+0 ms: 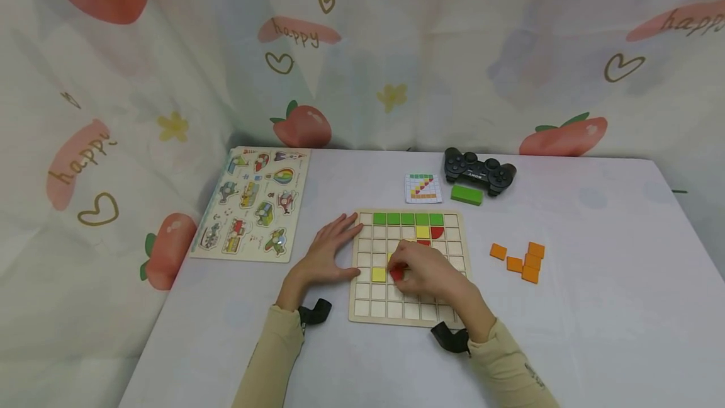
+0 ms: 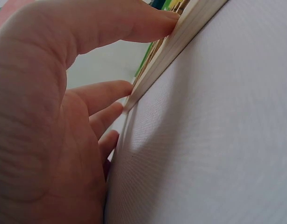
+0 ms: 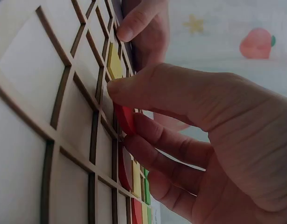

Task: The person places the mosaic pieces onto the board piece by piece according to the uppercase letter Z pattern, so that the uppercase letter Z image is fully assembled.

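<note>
On the table lies a wooden grid board (image 1: 362, 310) with a row of green squares (image 1: 408, 219) along its far side. Yellow squares (image 1: 378, 275) and red pieces (image 1: 437, 232) sit in cells running diagonally below. My right hand (image 1: 427, 272) pinches a red piece (image 3: 125, 117) between thumb and fingers, over a cell beside the near-left yellow square. Part of the board is hidden under that hand. My left hand (image 1: 325, 254) is spread at the board's left edge, its thumb and fingertips touching the rim.
Loose orange squares (image 1: 531, 261) lie right of the board. Behind it are a pattern card (image 1: 423, 188), a green block (image 1: 467, 194) and a black game controller (image 1: 478, 170). A picture puzzle board (image 1: 249, 206) lies at the back left. A printed cloth hangs behind the table.
</note>
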Demonstrator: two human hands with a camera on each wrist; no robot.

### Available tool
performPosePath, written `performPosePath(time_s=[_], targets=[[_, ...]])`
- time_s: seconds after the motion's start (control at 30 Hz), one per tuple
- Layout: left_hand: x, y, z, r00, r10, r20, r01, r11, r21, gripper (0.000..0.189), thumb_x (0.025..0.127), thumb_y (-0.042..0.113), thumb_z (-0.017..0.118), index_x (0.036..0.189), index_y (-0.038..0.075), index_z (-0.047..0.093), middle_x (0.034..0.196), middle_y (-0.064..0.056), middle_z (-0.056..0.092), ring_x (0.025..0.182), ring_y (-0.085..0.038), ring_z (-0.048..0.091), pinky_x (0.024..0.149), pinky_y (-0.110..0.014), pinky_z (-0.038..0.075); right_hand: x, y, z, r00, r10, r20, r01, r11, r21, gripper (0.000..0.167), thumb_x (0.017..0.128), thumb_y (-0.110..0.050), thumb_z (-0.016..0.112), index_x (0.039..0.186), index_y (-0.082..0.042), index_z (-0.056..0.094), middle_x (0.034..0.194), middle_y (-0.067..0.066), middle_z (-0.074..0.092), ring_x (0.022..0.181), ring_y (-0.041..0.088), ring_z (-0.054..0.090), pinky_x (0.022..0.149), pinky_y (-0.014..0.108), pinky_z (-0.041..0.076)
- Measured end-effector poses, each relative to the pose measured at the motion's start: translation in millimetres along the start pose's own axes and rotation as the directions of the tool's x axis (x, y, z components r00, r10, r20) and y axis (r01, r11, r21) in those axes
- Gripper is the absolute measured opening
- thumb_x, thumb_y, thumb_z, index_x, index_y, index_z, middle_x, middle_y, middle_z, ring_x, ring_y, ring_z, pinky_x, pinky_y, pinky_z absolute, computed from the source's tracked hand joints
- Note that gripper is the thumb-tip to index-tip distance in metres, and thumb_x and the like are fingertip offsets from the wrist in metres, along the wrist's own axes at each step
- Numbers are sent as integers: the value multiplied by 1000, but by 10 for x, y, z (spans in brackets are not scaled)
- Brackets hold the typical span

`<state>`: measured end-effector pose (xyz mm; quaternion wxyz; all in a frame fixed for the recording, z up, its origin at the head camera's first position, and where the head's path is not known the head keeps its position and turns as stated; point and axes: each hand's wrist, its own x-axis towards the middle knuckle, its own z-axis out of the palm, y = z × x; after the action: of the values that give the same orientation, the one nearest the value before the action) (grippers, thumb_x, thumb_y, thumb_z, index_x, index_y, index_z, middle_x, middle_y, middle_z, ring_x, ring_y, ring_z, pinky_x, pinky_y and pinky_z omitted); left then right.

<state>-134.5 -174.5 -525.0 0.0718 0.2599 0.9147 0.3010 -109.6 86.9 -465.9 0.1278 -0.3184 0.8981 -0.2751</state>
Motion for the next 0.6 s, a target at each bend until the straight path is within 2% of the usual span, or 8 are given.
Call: performPosePath(time_s=[0.27, 0.6], targets=[[2, -3, 3, 1000, 3, 5, -3, 1000, 9, 93, 73, 43, 74, 153, 15, 37, 165, 2, 17, 151, -20, 7, 120, -51, 12, 8, 8, 42, 999, -33, -7, 33, 999, -11, 15, 78, -8, 79, 93, -12, 77, 87, -5, 61, 75, 10, 54, 66, 25, 49], [6, 10, -9, 1000, -14, 14, 14, 1000, 2, 93, 74, 44, 74, 154, 17, 36, 165, 4, 15, 151, -18, 5, 120, -49, 10, 32, -2, 51, 999, -23, -45, 22, 1000, -5, 17, 78, -12, 81, 91, -13, 71, 84, -5, 59, 75, 12, 54, 67, 27, 48]])
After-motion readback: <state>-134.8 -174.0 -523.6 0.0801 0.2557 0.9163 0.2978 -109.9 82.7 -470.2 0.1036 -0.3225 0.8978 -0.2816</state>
